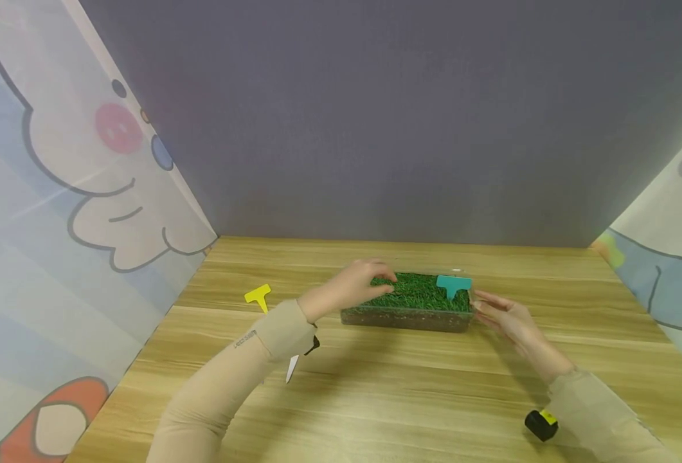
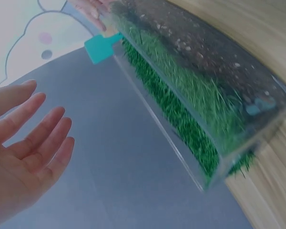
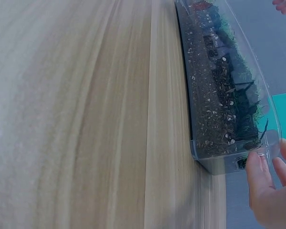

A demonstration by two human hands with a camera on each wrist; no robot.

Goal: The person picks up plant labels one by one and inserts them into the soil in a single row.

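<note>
On table, clear tray, grass, teal tag

Around the clear plastic tray of green grass, bare wooden tabletop lies open in front (both hands flank its ends); a teal T-shaped plastic marker stands up at its right end.

One clear grass tray; two T-shaped plant labels, one teal and one yellow. One tape measure. Two hands, left and right.
</note>
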